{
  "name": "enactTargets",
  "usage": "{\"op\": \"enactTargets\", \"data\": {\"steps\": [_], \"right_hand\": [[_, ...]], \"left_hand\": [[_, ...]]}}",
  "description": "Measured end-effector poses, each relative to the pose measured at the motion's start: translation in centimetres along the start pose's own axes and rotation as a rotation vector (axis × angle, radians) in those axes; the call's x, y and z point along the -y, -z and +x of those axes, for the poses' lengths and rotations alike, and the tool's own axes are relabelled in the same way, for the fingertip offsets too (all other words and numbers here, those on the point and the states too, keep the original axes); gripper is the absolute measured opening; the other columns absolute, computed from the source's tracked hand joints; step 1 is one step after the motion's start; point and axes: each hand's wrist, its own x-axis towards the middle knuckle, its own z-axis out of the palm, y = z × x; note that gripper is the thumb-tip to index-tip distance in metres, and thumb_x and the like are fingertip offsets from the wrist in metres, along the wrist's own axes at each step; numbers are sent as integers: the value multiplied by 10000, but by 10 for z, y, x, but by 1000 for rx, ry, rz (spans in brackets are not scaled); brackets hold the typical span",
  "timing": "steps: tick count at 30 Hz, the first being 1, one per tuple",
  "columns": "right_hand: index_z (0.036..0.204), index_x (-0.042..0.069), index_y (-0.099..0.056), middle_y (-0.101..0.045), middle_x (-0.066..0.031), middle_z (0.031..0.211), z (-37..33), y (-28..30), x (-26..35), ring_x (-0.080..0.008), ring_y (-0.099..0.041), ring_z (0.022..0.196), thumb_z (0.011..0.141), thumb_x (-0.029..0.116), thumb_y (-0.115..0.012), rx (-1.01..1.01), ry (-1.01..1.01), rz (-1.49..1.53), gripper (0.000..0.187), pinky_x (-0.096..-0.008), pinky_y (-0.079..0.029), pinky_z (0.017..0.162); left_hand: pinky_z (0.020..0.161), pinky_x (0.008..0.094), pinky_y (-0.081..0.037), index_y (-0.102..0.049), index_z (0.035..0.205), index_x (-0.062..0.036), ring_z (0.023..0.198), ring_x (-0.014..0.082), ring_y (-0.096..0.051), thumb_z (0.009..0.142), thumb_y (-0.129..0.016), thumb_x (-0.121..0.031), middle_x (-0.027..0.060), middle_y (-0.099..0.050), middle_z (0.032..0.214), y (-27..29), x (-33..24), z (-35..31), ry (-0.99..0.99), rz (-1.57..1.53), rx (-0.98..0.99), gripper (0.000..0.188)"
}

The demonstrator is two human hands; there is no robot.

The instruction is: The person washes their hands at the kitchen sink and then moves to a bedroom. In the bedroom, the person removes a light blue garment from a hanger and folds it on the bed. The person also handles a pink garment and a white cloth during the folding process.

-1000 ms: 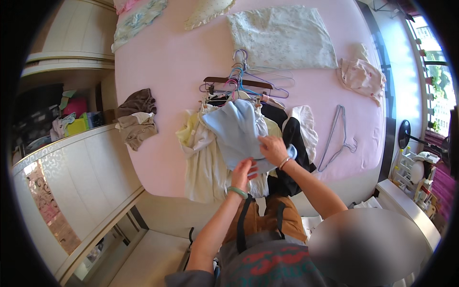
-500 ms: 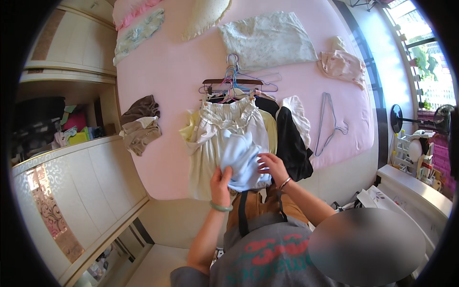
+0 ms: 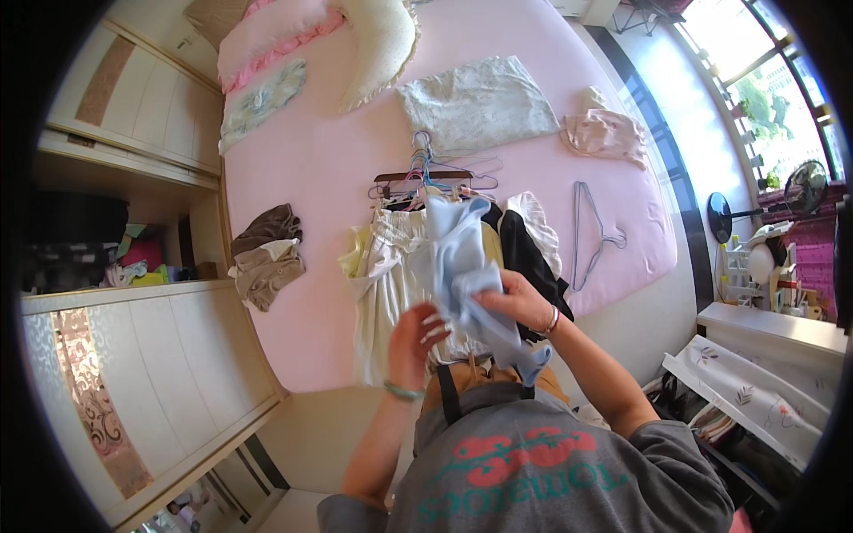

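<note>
A light blue garment [image 3: 459, 258] is bunched and lifted between both my hands over the near edge of the pink bed [image 3: 320, 169]. My right hand [image 3: 520, 302] grips its crumpled middle, with a strip hanging down below the wrist. My left hand [image 3: 413, 338] touches its left side, fingers spread against the cloth. Under the garment lies a cream ruffled dress [image 3: 382, 275] and a black and white piece [image 3: 529, 244]. A bundle of clothes hangers [image 3: 426, 173] sits just beyond them.
A pale green folded cloth [image 3: 480, 105], a peach garment [image 3: 609, 135] and a loose wire hanger [image 3: 591, 233] lie further on the bed. Brown and beige folded clothes [image 3: 267, 258] rest at its left edge. Pillows [image 3: 373, 40] at the head, white cabinets [image 3: 133, 355] on the left.
The blue garment lay spread on the pile a second ago; both hands have gathered it into a bunch and raised it. The view has shifted so the bed sits further up.
</note>
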Motion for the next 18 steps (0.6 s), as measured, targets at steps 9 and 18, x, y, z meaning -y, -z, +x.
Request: {"op": "enactTargets", "data": {"steps": [9,18], "right_hand": [[999,52,-623,-459,-103,1336,-55,-34,40,-340,-497,1046,670,73,-677,23,443,-970,335,-416,-469,871],[1223,22,-588,-638,-64,1075,-56,-6,30,-88,-571,952,933,262,-626,-452,181,-154,378,-246,-469,822]], "left_hand": [[874,299,-480,-550,1237,-34,1006,122,-593,940,-608,-209,42,-618,1135,-44,-31,24,3,164,88,350],[838,266,-489,-599,1192,-36,955,113,-619,962,-575,-253,29,-650,1079,-55,-42,7,82,270,210,317]]}}
